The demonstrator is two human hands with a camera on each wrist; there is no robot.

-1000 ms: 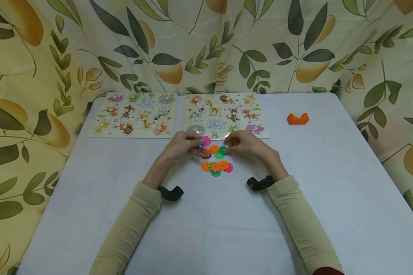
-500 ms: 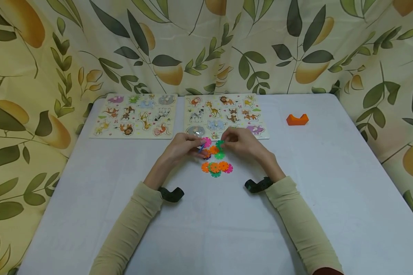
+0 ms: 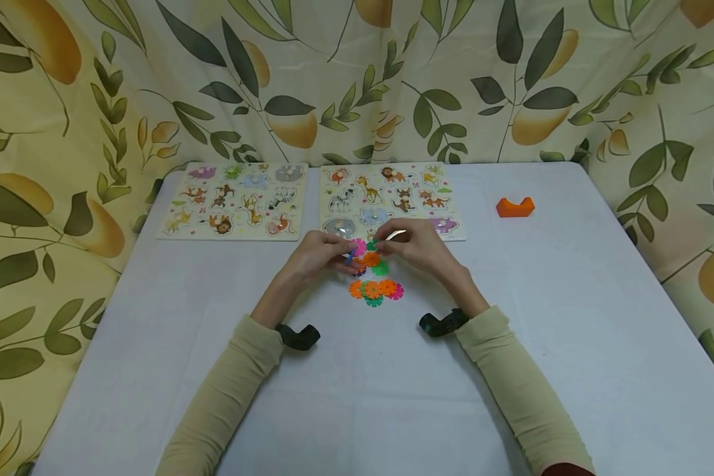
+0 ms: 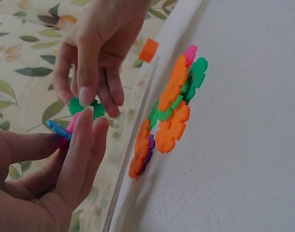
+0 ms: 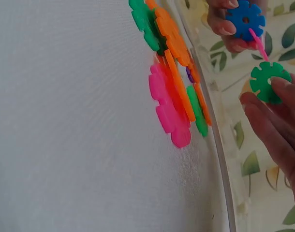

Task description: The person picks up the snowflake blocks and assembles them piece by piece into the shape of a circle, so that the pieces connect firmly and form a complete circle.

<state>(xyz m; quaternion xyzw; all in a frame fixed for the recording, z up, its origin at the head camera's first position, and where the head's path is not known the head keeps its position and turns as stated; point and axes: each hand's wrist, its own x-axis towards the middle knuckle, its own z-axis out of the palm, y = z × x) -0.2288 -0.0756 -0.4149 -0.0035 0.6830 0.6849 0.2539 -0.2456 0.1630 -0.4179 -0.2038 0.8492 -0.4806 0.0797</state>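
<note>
Green disc point(image 5: 269, 83), toothed round its rim, sits between the thumb and fingers of the right hand point(image 3: 419, 244), raised off the surface point(image 3: 363, 410) just beyond the pile of discs point(image 3: 371, 289). That grip is closed on it in a pinch. The left hand point(image 3: 318, 254), beyond the pile and to its left, pinches a blue disc point(image 5: 245, 20) in its own grip, with a pink disc point(image 3: 359, 247) set crosswise to the blue one. The pink disc points toward the green disc's rim; whether the two touch or merely come close cannot be told.

Orange, green, pink and purple pieces overlap in the pile, some of them tilted. Well beyond the pile to the left lies an animal board point(image 3: 246, 233); more directly beyond it lies a second board point(image 3: 416, 182), partly hidden by the right hand in the head view. An orange block point(image 3: 515, 207) with a notched top stands beyond the pile and far to its right. Nearer the wearer than the pile, a black device point(image 3: 300, 337) shows at the left wrist and another point(image 3: 442, 324) at the right.
</note>
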